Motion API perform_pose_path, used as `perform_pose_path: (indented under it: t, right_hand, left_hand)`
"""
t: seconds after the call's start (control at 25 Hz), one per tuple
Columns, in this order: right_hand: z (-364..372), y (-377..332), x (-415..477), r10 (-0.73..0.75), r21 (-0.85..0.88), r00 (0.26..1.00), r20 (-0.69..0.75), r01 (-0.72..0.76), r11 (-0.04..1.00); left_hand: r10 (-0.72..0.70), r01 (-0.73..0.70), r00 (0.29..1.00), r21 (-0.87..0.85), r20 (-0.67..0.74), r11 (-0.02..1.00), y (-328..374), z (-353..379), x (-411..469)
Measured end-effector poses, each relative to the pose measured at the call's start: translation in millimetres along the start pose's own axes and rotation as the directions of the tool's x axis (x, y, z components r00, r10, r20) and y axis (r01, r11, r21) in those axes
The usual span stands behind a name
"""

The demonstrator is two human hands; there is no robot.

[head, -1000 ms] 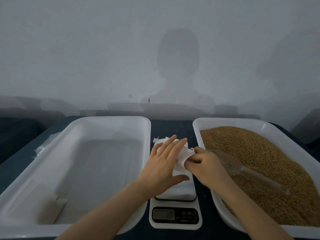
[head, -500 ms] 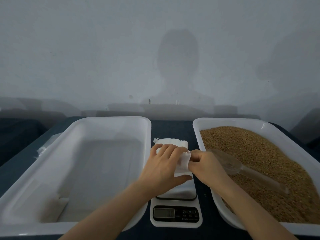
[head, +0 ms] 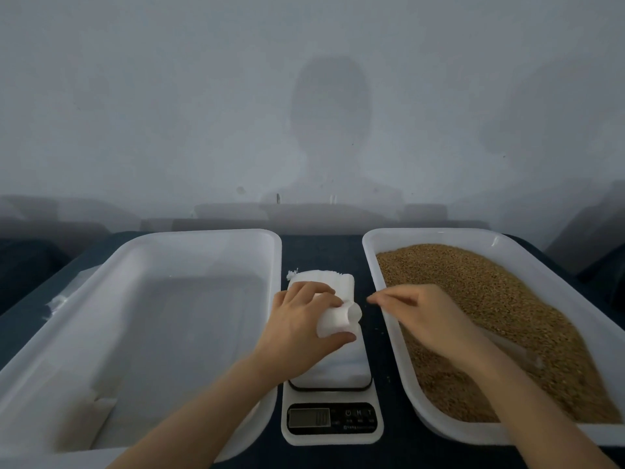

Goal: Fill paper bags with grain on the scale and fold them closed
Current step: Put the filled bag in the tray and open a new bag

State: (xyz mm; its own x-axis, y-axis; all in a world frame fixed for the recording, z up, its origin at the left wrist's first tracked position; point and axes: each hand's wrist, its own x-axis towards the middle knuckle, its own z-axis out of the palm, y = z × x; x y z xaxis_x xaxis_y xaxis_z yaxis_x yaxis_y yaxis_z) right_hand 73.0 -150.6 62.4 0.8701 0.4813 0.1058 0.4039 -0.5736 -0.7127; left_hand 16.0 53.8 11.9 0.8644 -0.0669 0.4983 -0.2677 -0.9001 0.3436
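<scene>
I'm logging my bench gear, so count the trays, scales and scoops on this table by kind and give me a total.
White rectangular plastic trays: 2
White digital scale: 1
Clear plastic scoop, lying in the grain: 1
Total: 4

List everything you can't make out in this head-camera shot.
- scale display: head view, digits too small and dim to read.
- scoop: head view, its bowl is hidden under the right hand and forearm.
- paper bag: head view, the left hand wraps it, so any fill is unseen.
- right fingertips: head view, too small to tell whether they pinch anything.
</scene>
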Motion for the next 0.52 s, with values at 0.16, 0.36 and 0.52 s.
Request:
perform_pose_path:
  t: [0.16,0.36,0.52]
  right_hand:
    - [-46,49,3,0.162,-0.501,0.985,-0.064,-0.172,0.848]
    - [-49,95,5,0.35,-0.721,0.936,-0.036,-0.267,0.639]
    - [-59,103,6,0.268,-0.612,0.957,-0.109,-0.277,0.741]
  left_hand:
    - [-0.037,0.043,0.993,-0.053,0.113,0.998,2,-2,0]
    - [-0.126,0.153,0.961,-0.09,0.248,0.984,6,-5,2]
    - [-0.134,0.14,0.939,0.003,0.316,0.99,4,-4,1]
